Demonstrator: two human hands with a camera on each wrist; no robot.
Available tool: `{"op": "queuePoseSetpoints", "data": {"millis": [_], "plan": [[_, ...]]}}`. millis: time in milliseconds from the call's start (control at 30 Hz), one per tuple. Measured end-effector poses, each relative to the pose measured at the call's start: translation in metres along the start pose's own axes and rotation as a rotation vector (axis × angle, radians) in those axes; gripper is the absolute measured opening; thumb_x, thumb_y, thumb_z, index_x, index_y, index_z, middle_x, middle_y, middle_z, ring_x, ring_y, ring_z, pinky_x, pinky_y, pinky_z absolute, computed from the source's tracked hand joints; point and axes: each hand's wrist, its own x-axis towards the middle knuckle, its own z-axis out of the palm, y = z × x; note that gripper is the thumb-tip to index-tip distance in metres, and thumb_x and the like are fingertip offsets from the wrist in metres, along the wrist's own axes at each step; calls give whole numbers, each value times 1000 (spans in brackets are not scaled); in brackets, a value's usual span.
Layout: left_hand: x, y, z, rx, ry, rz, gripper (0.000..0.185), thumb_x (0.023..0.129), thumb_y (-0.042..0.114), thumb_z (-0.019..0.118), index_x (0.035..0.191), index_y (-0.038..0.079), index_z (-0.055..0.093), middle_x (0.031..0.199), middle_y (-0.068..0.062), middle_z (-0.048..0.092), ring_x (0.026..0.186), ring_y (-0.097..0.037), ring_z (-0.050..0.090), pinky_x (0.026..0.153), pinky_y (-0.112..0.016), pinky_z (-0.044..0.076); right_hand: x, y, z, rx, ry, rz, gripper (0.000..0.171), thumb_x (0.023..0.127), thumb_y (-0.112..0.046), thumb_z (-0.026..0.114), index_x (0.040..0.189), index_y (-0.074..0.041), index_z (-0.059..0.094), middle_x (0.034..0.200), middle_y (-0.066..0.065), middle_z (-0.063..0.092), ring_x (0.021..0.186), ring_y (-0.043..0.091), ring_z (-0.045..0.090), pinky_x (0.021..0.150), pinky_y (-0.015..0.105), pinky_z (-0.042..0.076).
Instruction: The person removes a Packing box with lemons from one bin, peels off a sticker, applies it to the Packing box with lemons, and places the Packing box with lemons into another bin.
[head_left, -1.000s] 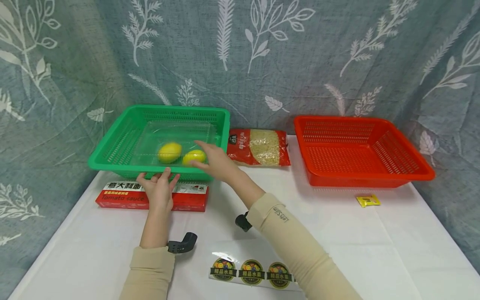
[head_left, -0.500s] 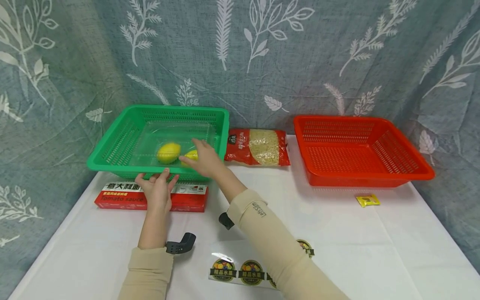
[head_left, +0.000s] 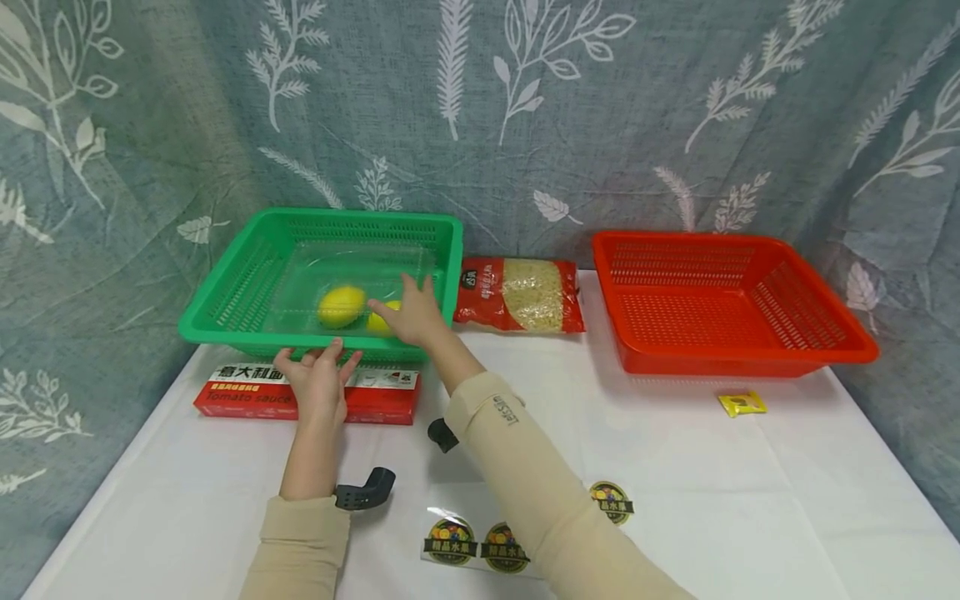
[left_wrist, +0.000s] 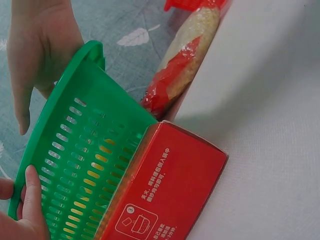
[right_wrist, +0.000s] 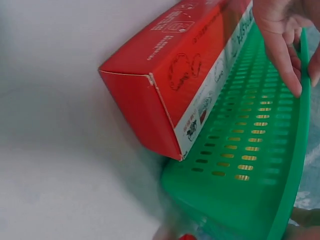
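Box writing: the red box (head_left: 307,392) lying under your left fingers reads "Tomato sauce" beneath large Chinese characters; its side panel in the left wrist view (left_wrist: 165,190) carries small print too fine to read.
Sleeve writing: your right sleeve (head_left: 517,467) has a short word near the wrist, seen upside down and not clear enough to read.
Stickers: round fruit stickers (head_left: 450,537) with Chinese writing lie on the white table (head_left: 675,500), partly covered by your right forearm.
Noodle bag: a red and clear bag (head_left: 521,293) sits just right of your right fingers; its label is too small to read.
Small packet: a yellow packet (head_left: 741,403) lies well right of both hands, in front of the red basket (head_left: 731,300); its print is unreadable.
Hidden: your right hand covers most of the second lemon (head_left: 378,322); the first lemon (head_left: 341,305) shows whole just left of your fingertips, both lying in a clear tray (head_left: 352,267) inside the green basket (head_left: 247,283).
Left hand (head_left: 318,379): fingers spread and fairly straight, tips resting on the near rim of the green basket, gripping nothing.
Right hand (head_left: 411,312): reached over the basket's near rim, fingers apart and loosely curved over the second lemon; whether they actually clasp it you cannot tell.
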Motion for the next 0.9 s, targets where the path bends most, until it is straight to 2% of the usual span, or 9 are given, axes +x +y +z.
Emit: {"op": "queuePoseSetpoints", "data": {"millis": [400,633,667,767,900], "plan": [[-1,1,0,1,-1,11,60,92,4,49,131,13,5,101,-5,35,99,-17,49,77,-26,52,5,-2,-4,90,-33,84,73,91,-48,47,146,-11,18,150,18,6,137,32,10,106,46,25],[-1,4,2,21,-18,18,65,92,5,50,133,14,0,109,-6,35,102,-16,49,80,-27,51,6,0,-8,156,-42,35,69,92,-46,48,146,-14,20,150,14,15,137,32,8,106,49,22],[-1,4,2,24,-19,14,66,92,6,50,134,14,-1,110,-6,35,103,-16,48,80,-27,51,6,1,-8,170,-46,31,68,92,-45,48,146,-15,21,149,13,18,137,31,9,106,49,23],[-2,3,1,32,-19,10,67,92,7,50,134,14,-1,111,-6,36,105,-17,48,80,-27,51,2,1,-11,218,-74,23,65,93,-43,48,146,-18,20,147,12,26,130,31,31,101,46,34],[-2,1,0,32,-17,13,67,92,8,51,135,13,-1,106,-5,36,106,-18,48,79,-26,51,-2,1,-12,242,-99,8,62,94,-39,47,146,-20,20,144,13,33,109,30,54,88,40,45]]}}
